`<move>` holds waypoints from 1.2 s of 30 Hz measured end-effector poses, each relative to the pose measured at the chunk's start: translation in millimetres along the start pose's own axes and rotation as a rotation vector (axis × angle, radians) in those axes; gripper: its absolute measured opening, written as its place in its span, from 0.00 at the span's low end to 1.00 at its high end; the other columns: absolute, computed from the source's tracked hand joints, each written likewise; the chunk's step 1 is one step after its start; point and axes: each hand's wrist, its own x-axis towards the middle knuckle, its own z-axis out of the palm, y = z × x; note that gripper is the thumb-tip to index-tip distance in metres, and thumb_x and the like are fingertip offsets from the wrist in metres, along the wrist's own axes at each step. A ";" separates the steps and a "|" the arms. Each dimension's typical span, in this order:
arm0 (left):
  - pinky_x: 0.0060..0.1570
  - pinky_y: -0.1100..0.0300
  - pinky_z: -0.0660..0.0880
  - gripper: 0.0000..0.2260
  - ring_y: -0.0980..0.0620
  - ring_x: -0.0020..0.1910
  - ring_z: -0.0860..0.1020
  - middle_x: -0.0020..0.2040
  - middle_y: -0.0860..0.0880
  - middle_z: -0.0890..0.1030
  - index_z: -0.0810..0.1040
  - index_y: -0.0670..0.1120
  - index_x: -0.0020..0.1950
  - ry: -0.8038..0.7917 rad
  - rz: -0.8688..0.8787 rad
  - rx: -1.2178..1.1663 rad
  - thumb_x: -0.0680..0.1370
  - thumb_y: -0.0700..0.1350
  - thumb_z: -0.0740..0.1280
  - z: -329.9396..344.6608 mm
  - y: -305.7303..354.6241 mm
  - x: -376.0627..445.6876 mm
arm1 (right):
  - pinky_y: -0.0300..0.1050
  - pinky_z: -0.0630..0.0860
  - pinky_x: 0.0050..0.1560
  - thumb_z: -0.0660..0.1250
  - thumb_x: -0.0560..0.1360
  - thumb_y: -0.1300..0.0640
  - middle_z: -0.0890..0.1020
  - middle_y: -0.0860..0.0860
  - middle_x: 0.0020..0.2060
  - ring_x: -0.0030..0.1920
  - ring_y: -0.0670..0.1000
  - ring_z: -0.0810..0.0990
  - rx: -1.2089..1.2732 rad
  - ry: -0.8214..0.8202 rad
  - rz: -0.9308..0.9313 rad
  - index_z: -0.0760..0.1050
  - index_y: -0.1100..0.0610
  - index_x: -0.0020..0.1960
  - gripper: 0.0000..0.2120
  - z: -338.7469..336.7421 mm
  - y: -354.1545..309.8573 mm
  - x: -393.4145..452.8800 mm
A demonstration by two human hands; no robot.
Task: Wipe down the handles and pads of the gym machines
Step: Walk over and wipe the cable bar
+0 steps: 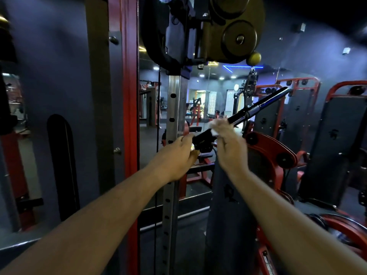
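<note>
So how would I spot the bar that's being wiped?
Find the red upright post left of centre. Just right of it, both hands meet on a long black bar slanting up to the right. Only it has a white cloth pressed on by the right hand.

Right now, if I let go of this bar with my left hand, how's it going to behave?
The bar looks like rigid metal, so it shouldn't flex. It seems to hang from a clip near its middle, so it would probably swing or tilt once the left hand releases its end. The right hand, pressing a white cloth on it, might steady it.
</note>
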 end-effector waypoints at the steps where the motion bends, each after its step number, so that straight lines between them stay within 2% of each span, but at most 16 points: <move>1: 0.45 0.57 0.73 0.25 0.53 0.48 0.75 0.71 0.45 0.72 0.57 0.49 0.81 -0.001 -0.003 0.009 0.86 0.52 0.60 -0.4 -1.0 0.4 | 0.50 0.70 0.72 0.55 0.82 0.60 0.70 0.46 0.72 0.72 0.46 0.71 0.028 -0.020 -0.063 0.75 0.54 0.70 0.19 5.2 -10.1 -14.1; 3: 0.44 0.57 0.72 0.24 0.53 0.47 0.75 0.71 0.44 0.72 0.58 0.47 0.80 -0.013 -0.005 0.049 0.86 0.52 0.60 -0.8 -4.9 1.1 | 0.47 0.65 0.76 0.55 0.81 0.59 0.70 0.47 0.72 0.76 0.42 0.64 0.141 -0.056 -0.144 0.74 0.56 0.71 0.20 13.3 -23.5 -34.6; 5: 0.43 0.55 0.74 0.24 0.52 0.45 0.75 0.71 0.43 0.72 0.59 0.46 0.79 -0.039 -0.004 0.098 0.86 0.52 0.60 -0.4 -7.9 1.0 | 0.42 0.69 0.73 0.58 0.80 0.61 0.76 0.51 0.69 0.73 0.41 0.71 0.307 -0.062 -0.134 0.74 0.57 0.70 0.19 13.6 -25.2 -47.5; 7: 0.43 0.55 0.74 0.24 0.51 0.45 0.75 0.71 0.43 0.72 0.57 0.47 0.80 -0.048 -0.003 0.117 0.86 0.52 0.58 1.3 -9.0 -0.3 | 0.33 0.79 0.54 0.63 0.79 0.65 0.85 0.55 0.57 0.55 0.38 0.82 0.379 0.030 -0.055 0.76 0.57 0.68 0.18 6.3 -18.9 -47.0; 9: 0.43 0.56 0.73 0.24 0.50 0.45 0.75 0.69 0.44 0.73 0.58 0.47 0.80 -0.035 -0.003 0.115 0.87 0.54 0.56 2.8 -7.7 -1.1 | 0.29 0.74 0.35 0.64 0.79 0.69 0.86 0.52 0.48 0.36 0.41 0.79 0.361 0.229 0.119 0.79 0.59 0.65 0.17 -4.6 -1.9 -25.0; 10: 0.42 0.56 0.72 0.23 0.51 0.45 0.75 0.68 0.44 0.74 0.59 0.48 0.79 -0.029 -0.002 0.112 0.87 0.54 0.56 3.4 -6.3 -0.6 | 0.27 0.73 0.36 0.63 0.79 0.70 0.85 0.50 0.49 0.36 0.41 0.78 0.333 0.317 0.211 0.80 0.60 0.64 0.16 -10.6 11.1 -8.3; 11: 0.41 0.57 0.71 0.22 0.51 0.44 0.75 0.67 0.45 0.74 0.60 0.48 0.79 -0.025 -0.001 0.106 0.87 0.55 0.55 4.1 -5.2 -0.2 | 0.26 0.75 0.45 0.62 0.80 0.69 0.85 0.51 0.53 0.43 0.41 0.80 0.290 0.357 0.268 0.80 0.61 0.64 0.16 -17.4 22.8 9.5; 13: 0.39 0.58 0.71 0.22 0.52 0.44 0.75 0.68 0.45 0.74 0.59 0.48 0.79 -0.030 -0.001 0.082 0.87 0.55 0.55 5.6 -3.8 1.2 | 0.38 0.71 0.71 0.60 0.81 0.68 0.79 0.54 0.67 0.68 0.47 0.76 0.152 0.264 0.285 0.78 0.59 0.68 0.18 -25.0 44.0 36.3; 14: 0.38 0.59 0.70 0.22 0.52 0.44 0.75 0.68 0.45 0.74 0.58 0.49 0.80 -0.038 -0.002 0.069 0.87 0.55 0.55 5.8 -2.8 1.4 | 0.44 0.67 0.75 0.60 0.82 0.67 0.75 0.54 0.71 0.74 0.50 0.70 0.083 0.194 0.272 0.76 0.57 0.71 0.20 -23.0 51.9 40.8; 16: 0.37 0.60 0.69 0.23 0.53 0.44 0.75 0.69 0.46 0.73 0.57 0.49 0.80 -0.049 -0.004 0.049 0.87 0.55 0.55 7.0 -1.4 0.4 | 0.40 0.64 0.76 0.60 0.83 0.66 0.70 0.53 0.75 0.77 0.52 0.66 0.026 0.125 0.253 0.71 0.54 0.74 0.21 -12.6 52.5 32.7; 20: 0.42 0.59 0.71 0.24 0.54 0.46 0.75 0.71 0.45 0.72 0.56 0.49 0.81 -0.038 -0.010 0.050 0.87 0.55 0.54 10.0 -2.2 0.1 | 0.30 0.66 0.70 0.60 0.83 0.66 0.68 0.46 0.75 0.74 0.42 0.67 0.213 0.108 0.153 0.70 0.50 0.74 0.22 11.8 6.9 -17.6; 22: 0.43 0.57 0.70 0.25 0.53 0.47 0.74 0.73 0.45 0.71 0.54 0.48 0.82 -0.042 -0.019 0.093 0.87 0.55 0.54 9.6 -3.5 2.0 | 0.30 0.71 0.66 0.61 0.82 0.67 0.72 0.47 0.73 0.69 0.37 0.73 0.427 0.047 0.185 0.72 0.50 0.72 0.21 19.8 -15.7 -46.2; 25: 0.43 0.57 0.69 0.26 0.51 0.49 0.76 0.75 0.45 0.69 0.52 0.48 0.83 -0.048 -0.021 0.152 0.87 0.56 0.52 7.8 -4.4 1.7 | 0.43 0.79 0.62 0.60 0.82 0.69 0.79 0.51 0.67 0.65 0.49 0.79 0.818 0.051 0.385 0.76 0.56 0.70 0.19 22.3 -38.5 -85.0; 28: 0.44 0.57 0.70 0.26 0.51 0.51 0.77 0.75 0.46 0.69 0.53 0.49 0.83 -0.037 -0.016 0.140 0.87 0.57 0.51 5.2 -3.2 2.9 | 0.43 0.82 0.55 0.61 0.83 0.64 0.84 0.45 0.56 0.56 0.46 0.83 0.995 0.371 0.773 0.80 0.50 0.64 0.15 15.9 -33.3 -59.5; 31: 0.45 0.55 0.75 0.26 0.51 0.51 0.78 0.74 0.46 0.70 0.53 0.49 0.82 -0.035 -0.014 0.153 0.87 0.58 0.50 4.6 -0.5 6.8 | 0.49 0.81 0.59 0.64 0.82 0.63 0.83 0.56 0.59 0.53 0.51 0.84 1.287 0.566 1.069 0.81 0.53 0.56 0.09 6.5 -13.1 -8.1; 36: 0.45 0.55 0.72 0.26 0.47 0.57 0.79 0.75 0.46 0.69 0.51 0.48 0.83 -0.039 -0.014 0.203 0.87 0.58 0.50 7.3 3.1 7.4 | 0.53 0.79 0.56 0.64 0.82 0.63 0.85 0.59 0.47 0.46 0.55 0.82 1.351 0.278 1.097 0.82 0.63 0.56 0.09 13.8 -53.4 -20.6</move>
